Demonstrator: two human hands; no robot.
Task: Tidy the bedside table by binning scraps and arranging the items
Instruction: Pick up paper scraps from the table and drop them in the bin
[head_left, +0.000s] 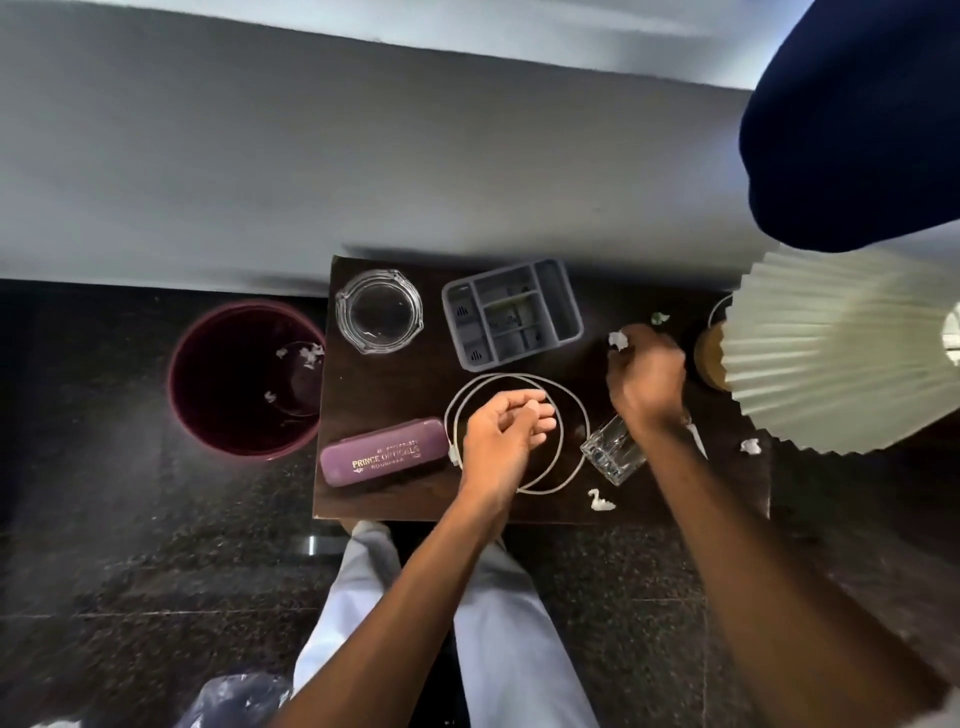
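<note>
Scraps of white paper are scattered over the dark wooden bedside table (395, 384). One crumpled scrap (617, 340) is pinched in the curled fingertips of the right hand (647, 371), near the table's far right and just in front of a greenish scrap (660, 318) lying by the lamp. Another white scrap (600, 501) sits at the front edge, and a fourth (750, 446) lies under the rim of the pleated cream lampshade (841, 353). The left hand (501, 434) hovers over a coiled white cable (511, 375), its fingers loosely curled and holding nothing. To the left of the coil lies a purple spectacle case (384, 452) printed in gold with "PRINCE OPTICALS"; the smaller lines above and below it are too fine to read. At the back stand a clear glass ashtray (379, 312) and, beside it, a grey compartmented organiser tray (511, 314). A drinking glass (610, 452) stands just right of the cable, partly behind the right forearm. On the speckled dark floor to the left of the table stands a round maroon bin (247, 382) with a few white scraps inside. Pale trousers (519, 649) show below the table's front edge.
</note>
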